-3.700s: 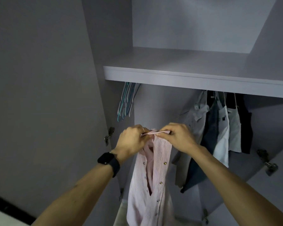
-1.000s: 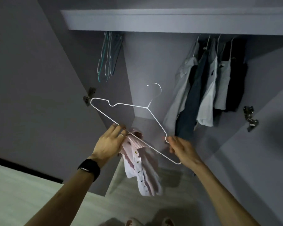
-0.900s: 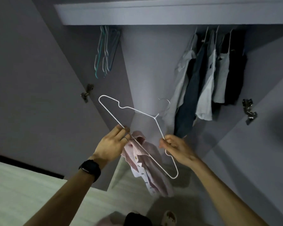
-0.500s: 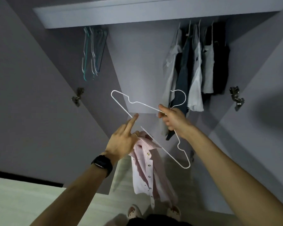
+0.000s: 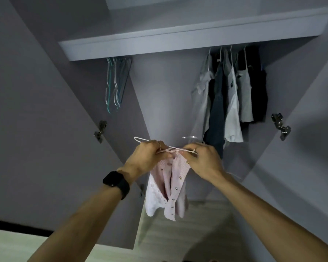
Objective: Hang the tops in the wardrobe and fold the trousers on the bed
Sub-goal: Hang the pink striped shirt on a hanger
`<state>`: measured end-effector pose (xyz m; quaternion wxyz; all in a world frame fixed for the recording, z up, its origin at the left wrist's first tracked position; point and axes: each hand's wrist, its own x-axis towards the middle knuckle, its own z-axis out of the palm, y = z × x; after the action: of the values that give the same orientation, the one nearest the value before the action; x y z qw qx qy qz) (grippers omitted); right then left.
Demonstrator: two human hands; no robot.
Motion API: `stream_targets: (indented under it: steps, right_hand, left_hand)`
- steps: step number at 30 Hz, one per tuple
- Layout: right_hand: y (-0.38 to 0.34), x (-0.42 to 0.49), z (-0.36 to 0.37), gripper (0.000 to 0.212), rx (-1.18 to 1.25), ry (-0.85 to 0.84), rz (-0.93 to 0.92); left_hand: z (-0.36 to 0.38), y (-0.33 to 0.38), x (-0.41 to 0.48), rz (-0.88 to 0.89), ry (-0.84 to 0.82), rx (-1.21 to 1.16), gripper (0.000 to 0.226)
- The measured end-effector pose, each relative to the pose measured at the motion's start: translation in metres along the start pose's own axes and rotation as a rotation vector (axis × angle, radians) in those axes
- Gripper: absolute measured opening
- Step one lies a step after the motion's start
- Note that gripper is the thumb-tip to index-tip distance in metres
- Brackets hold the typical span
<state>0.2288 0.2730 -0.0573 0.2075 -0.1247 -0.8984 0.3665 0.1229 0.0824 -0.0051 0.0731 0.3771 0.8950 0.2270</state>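
Observation:
A pink striped button-up shirt (image 5: 169,188) hangs down in front of the open wardrobe. My left hand (image 5: 146,157) and my right hand (image 5: 203,159) both pinch its collar together with a white wire hanger (image 5: 140,139) that lies almost flat across the collar. The hanger's left end sticks out past my left hand, and its hook (image 5: 190,137) shows above my right hand. The rest of the hanger is hidden by my fingers and the cloth.
Several tops (image 5: 233,99) hang on the rail at the right, under the wardrobe shelf (image 5: 178,37). A bunch of bare hangers (image 5: 115,86) hangs at the left. Both wardrobe doors stand open, with hinges (image 5: 100,131) on each side. Pale floor lies below.
The hanger has come down from its tilted position onto the shirt collar. My hands have closed together, and both now grip collar and hanger. The view has tilted up.

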Motion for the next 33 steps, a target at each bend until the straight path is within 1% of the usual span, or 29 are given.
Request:
stream_targets:
  steps: [2, 4, 6, 8, 10, 11, 13, 15, 16, 18, 20, 23, 26, 28, 30, 33]
  right_hand:
    - [0.006, 0.021, -0.013, 0.023, 0.005, 0.063, 0.063]
    - [0.024, 0.044, -0.038, 0.015, 0.022, 0.148, 0.191]
    - [0.047, 0.06, -0.063, 0.016, -0.053, 0.188, 0.269]
    - [0.057, 0.066, -0.07, 0.016, -0.184, 0.152, 0.224]
    - [0.055, 0.068, -0.062, 0.009, -0.236, 0.136, 0.164]
    - [0.053, 0.07, -0.058, 0.012, -0.247, 0.14, 0.158]
    - [0.05, 0.074, -0.054, 0.019, -0.249, 0.148, 0.195]
    - [0.05, 0.076, -0.055, 0.017, -0.222, 0.149, 0.257]
    - [0.048, 0.074, -0.055, 0.018, -0.198, 0.141, 0.281]
    - [0.041, 0.065, -0.053, 0.029, -0.131, 0.117, 0.307]
    - [0.035, 0.049, -0.052, 0.035, -0.049, 0.12, 0.332]
    - [0.029, 0.013, -0.055, 0.031, 0.081, 0.178, 0.357]
    - [0.016, -0.016, -0.062, 0.03, 0.207, 0.211, 0.312]
    - [0.01, -0.026, -0.063, 0.028, 0.291, 0.179, 0.277]
    - [0.006, -0.027, -0.059, 0.029, 0.286, 0.11, 0.245]
    - [-0.001, -0.014, -0.048, 0.036, 0.121, 0.033, 0.206]
  left_hand:
    - [-0.026, -0.014, 0.009, 0.034, -0.064, 0.161, 0.035]
    - [-0.057, -0.037, 0.011, -0.05, -0.054, 0.356, 0.037]
    - [-0.089, -0.059, 0.006, -0.177, 0.006, 0.431, 0.044]
    - [-0.108, -0.066, 0.003, -0.228, 0.097, 0.451, 0.048]
    - [-0.115, -0.058, 0.012, -0.192, 0.122, 0.56, 0.047]
    - [-0.117, -0.052, 0.017, -0.172, 0.114, 0.594, 0.046]
    - [-0.121, -0.042, 0.024, -0.165, 0.092, 0.543, 0.044]
    - [-0.127, -0.038, 0.031, -0.187, 0.069, 0.404, 0.04]
    - [-0.128, -0.036, 0.035, -0.19, 0.08, 0.343, 0.037]
    - [-0.127, -0.028, 0.043, -0.182, 0.118, 0.281, 0.033]
    - [-0.119, -0.019, 0.052, -0.182, 0.135, 0.3, 0.033]
    - [-0.104, -0.014, 0.062, -0.206, 0.13, 0.313, 0.028]
    - [-0.089, -0.015, 0.069, -0.235, 0.088, 0.338, 0.025]
    - [-0.08, -0.012, 0.072, -0.253, 0.065, 0.33, 0.027]
    - [-0.071, -0.006, 0.075, -0.235, 0.05, 0.306, 0.028]
    - [-0.058, 0.009, 0.079, -0.152, 0.06, 0.257, 0.025]
